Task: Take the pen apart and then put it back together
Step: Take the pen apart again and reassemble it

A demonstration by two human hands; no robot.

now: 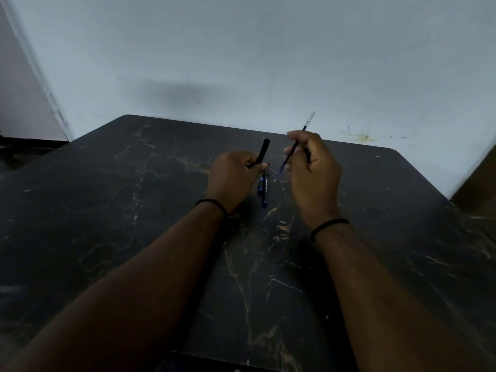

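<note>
Head view: the left hand (pixel 233 176) grips the black pen barrel (pixel 262 153), tilted upward. The right hand (pixel 311 165) pinches the thin ink refill (pixel 297 142). Between them, more dark pen parts (pixel 264 190) lie on the black marble table (pixel 107 210).

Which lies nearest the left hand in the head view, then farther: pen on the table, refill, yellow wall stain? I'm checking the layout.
1. Pen on the table, just right of the left hand.
2. Refill, in the right hand.
3. Yellow wall stain, far right.
</note>
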